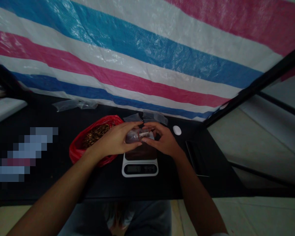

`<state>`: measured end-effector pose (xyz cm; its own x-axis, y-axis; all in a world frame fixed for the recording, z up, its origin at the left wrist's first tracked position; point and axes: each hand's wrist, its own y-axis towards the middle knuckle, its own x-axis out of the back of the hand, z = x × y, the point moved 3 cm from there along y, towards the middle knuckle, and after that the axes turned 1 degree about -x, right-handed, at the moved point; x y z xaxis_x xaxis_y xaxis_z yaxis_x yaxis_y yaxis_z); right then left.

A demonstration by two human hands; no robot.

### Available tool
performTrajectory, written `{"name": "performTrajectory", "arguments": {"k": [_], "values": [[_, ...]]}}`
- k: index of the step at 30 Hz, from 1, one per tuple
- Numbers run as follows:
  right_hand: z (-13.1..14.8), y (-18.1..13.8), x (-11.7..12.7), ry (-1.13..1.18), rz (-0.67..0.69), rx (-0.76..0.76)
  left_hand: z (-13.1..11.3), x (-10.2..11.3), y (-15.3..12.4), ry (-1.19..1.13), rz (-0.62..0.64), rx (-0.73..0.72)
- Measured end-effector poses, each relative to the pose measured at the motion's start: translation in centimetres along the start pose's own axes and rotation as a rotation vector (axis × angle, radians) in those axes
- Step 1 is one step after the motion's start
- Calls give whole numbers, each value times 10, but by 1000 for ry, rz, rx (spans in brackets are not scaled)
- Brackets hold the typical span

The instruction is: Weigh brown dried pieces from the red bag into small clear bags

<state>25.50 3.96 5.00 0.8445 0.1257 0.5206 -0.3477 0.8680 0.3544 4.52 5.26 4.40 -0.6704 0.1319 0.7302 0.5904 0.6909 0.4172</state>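
Above the plate of a white kitchen scale (140, 172), both hands meet around a small see-through plastic piece (135, 136); dim light leaves it unclear whether it is a bag or a container. My left hand (118, 137) grips its left side, fingers curled over the back and thumb in front. My right hand (163, 139) pinches the narrower right end between thumb and fingers. Just left of the scale, partly behind my left wrist, sits an open red plastic bag (77, 144) filled with small brownish-gold pieces (95, 135).
Clear plastic bags (68, 105) lie along the back of the black table (64, 186), more (156, 117) behind my hands. A white oval object (177, 130) and a dark flat rectangle (198, 159) lie right. A white object (7, 109) stands far left. Striped sheeting (127, 42) hangs behind.
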Motion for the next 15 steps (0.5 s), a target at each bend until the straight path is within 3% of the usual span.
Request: {"name": "performTrajectory", "arguments": {"k": [3, 10, 15], "values": [[-1, -1, 1, 54, -45, -28, -3, 3, 0, -31, -23, -11], [7, 0, 0, 123, -69, 104, -7, 4, 1, -55, -69, -48], [6, 0, -4, 235, -88, 91, -11, 3, 1, -100, -95, -86]]}}
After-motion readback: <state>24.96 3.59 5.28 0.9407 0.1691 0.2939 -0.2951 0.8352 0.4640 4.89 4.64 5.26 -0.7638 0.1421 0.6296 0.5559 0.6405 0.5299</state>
